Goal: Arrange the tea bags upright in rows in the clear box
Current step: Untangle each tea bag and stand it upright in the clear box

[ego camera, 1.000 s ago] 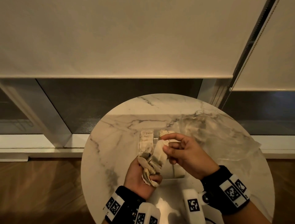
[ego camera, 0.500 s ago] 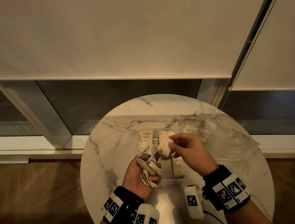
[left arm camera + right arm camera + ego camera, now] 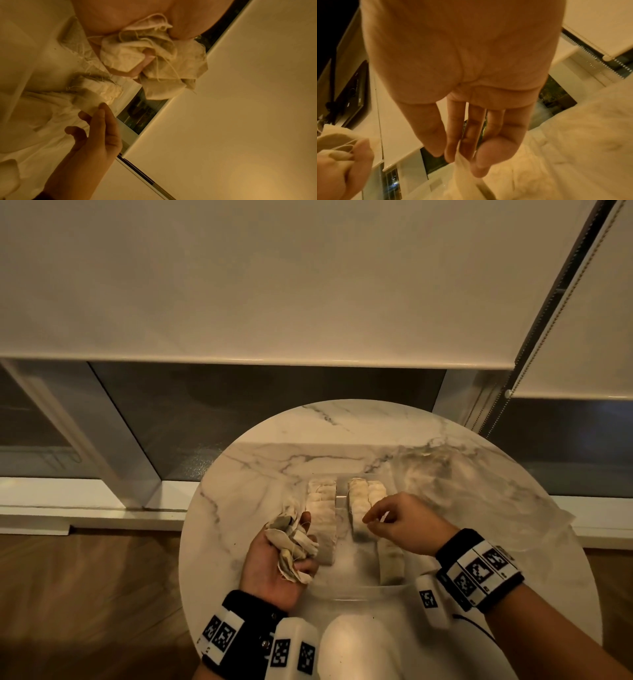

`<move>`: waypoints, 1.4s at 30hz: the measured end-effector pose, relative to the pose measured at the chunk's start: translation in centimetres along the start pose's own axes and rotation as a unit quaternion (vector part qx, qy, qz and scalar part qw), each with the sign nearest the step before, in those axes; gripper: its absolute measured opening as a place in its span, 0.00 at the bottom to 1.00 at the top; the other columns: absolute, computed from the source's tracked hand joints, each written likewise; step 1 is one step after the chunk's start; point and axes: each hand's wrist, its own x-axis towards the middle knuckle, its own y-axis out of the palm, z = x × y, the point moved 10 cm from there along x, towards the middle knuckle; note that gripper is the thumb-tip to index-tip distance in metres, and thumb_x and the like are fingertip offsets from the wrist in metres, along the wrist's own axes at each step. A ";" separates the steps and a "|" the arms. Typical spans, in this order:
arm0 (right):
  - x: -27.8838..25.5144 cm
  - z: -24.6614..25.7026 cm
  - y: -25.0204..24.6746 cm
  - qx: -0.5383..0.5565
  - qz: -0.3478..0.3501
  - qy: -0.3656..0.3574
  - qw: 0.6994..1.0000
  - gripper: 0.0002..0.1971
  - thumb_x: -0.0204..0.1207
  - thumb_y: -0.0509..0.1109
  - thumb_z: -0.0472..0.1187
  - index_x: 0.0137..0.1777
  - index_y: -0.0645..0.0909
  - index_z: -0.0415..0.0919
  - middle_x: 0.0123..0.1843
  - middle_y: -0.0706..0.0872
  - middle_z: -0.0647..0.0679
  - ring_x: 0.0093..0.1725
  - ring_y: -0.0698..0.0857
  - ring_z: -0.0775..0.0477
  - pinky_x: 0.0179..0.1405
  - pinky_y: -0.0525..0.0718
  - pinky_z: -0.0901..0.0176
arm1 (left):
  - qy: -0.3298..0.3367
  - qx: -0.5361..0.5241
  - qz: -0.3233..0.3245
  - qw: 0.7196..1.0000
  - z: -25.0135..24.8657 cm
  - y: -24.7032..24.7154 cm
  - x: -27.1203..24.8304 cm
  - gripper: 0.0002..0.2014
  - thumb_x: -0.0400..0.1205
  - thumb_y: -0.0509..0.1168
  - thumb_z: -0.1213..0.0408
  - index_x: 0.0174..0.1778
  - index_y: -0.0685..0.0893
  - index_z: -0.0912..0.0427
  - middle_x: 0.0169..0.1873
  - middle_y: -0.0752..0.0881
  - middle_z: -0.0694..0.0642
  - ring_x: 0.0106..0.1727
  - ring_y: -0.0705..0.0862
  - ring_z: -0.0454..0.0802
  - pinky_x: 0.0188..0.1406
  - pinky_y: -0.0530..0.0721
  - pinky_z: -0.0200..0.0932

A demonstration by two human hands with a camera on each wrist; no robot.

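At the centre of the head view the right hand (image 3: pixel 397 522) pinches a tea bag (image 3: pixel 462 166) between thumb and fingertips, setting it upright into the middle row (image 3: pixel 359 508) inside the clear box (image 3: pixel 346 590) on the marble worktop (image 3: pixel 260 474). The left hand (image 3: pixel 277 563), lower left of the box, cups a crumpled bunch of spare tea bags (image 3: pixel 291 539). Placing seems under way; next likely calls for releasing, then drawing another bag.

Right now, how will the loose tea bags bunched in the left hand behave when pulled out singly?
Likely floppy: the tea bags look crumpled in the left hand. Their strings may snag. Probably light.
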 end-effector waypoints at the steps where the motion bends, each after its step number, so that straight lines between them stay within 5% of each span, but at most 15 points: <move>1: 0.3 0.1 0.5 -0.002 0.017 -0.003 1.000 0.05 0.78 0.76 0.44 0.49 0.92 0.53 0.42 0.91 0.61 0.40 0.88 0.62 0.39 0.80 0.73 | 0.001 -0.004 -0.010 1.000 0.0 -0.2 0.0 0.10 0.66 0.74 0.61 0.38 0.88 0.63 0.34 0.78 0.51 0.25 0.77 0.45 0.12 0.65 0.34; 3: 0.8 0.2 1.6 0.028 0.053 -0.005 0.998 0.05 0.77 0.78 0.40 0.50 0.92 0.51 0.41 0.93 0.58 0.41 0.89 0.62 0.42 0.82 0.70 | -0.002 -0.013 -0.019 1.000 0.0 -0.4 0.1 0.11 0.69 0.70 0.59 0.41 0.87 0.62 0.32 0.78 0.51 0.24 0.77 0.46 0.12 0.65 0.34; 6: 2.0 -0.7 2.1 0.016 0.066 0.020 0.998 0.08 0.76 0.79 0.37 0.52 0.88 0.48 0.42 0.93 0.52 0.41 0.91 0.55 0.42 0.88 0.63 | -0.008 -0.019 0.008 1.000 0.1 -0.5 0.5 0.17 0.60 0.83 0.67 0.41 0.87 0.63 0.29 0.79 0.52 0.24 0.77 0.46 0.13 0.66 0.35; 11: 3.8 -1.1 1.9 -0.117 0.049 0.019 0.992 0.07 0.77 0.76 0.38 0.53 0.92 0.46 0.47 0.92 0.54 0.39 0.84 0.64 0.32 0.74 0.81 | -0.002 -0.036 0.035 0.999 -0.4 -0.8 1.0 0.29 0.51 0.88 0.68 0.45 0.83 0.59 0.35 0.84 0.51 0.25 0.79 0.46 0.13 0.68 0.36; 16: 4.7 -0.4 2.0 -0.156 0.037 0.018 0.987 0.07 0.78 0.76 0.38 0.54 0.92 0.43 0.53 0.92 0.48 0.49 0.87 0.54 0.46 0.81 0.72 | -0.009 -0.031 0.031 0.999 -0.3 -1.7 1.6 0.30 0.53 0.88 0.67 0.46 0.81 0.57 0.31 0.82 0.51 0.23 0.78 0.45 0.13 0.69 0.37; 23: 6.0 0.8 1.6 -0.175 0.043 0.012 0.983 0.07 0.78 0.75 0.35 0.53 0.92 0.41 0.54 0.91 0.46 0.52 0.89 0.50 0.51 0.85 0.65 | -0.018 -0.022 0.011 1.000 0.3 -2.5 1.8 0.22 0.56 0.87 0.67 0.42 0.85 0.61 0.25 0.82 0.52 0.20 0.79 0.46 0.13 0.67 0.35; 28: 7.5 1.6 1.8 -0.207 0.088 0.028 0.974 0.07 0.77 0.75 0.34 0.52 0.92 0.38 0.52 0.93 0.44 0.52 0.89 0.46 0.51 0.87 0.59 | -0.016 -0.019 -0.039 0.999 0.6 -2.7 1.4 0.08 0.75 0.64 0.58 0.43 0.81 0.59 0.26 0.82 0.51 0.18 0.77 0.45 0.12 0.65 0.36; 32: 8.4 1.3 1.9 -0.239 0.118 0.041 0.963 0.07 0.76 0.76 0.32 0.51 0.92 0.37 0.51 0.93 0.44 0.52 0.90 0.45 0.54 0.89 0.54 | -0.029 -0.020 -0.028 0.999 1.1 -2.8 1.5 0.15 0.63 0.81 0.68 0.42 0.84 0.60 0.30 0.82 0.51 0.20 0.77 0.46 0.15 0.66 0.36; 37: 8.7 1.0 2.0 -0.255 0.125 0.049 0.958 0.06 0.75 0.77 0.32 0.50 0.93 0.37 0.50 0.93 0.42 0.51 0.91 0.44 0.50 0.89 0.56 | -0.058 -0.027 0.007 0.998 2.0 -1.8 1.0 0.24 0.50 0.88 0.71 0.40 0.88 0.61 0.25 0.79 0.53 0.18 0.75 0.48 0.12 0.70 0.37; 42: 8.2 1.1 1.5 -0.252 0.123 0.053 0.958 0.07 0.76 0.76 0.33 0.53 0.92 0.37 0.50 0.92 0.43 0.47 0.90 0.45 0.45 0.87 0.59 | -0.038 0.013 -0.043 0.998 2.2 -2.6 1.2 0.05 0.70 0.69 0.62 0.39 0.85 0.58 0.28 0.77 0.51 0.18 0.70 0.45 0.18 0.62 0.34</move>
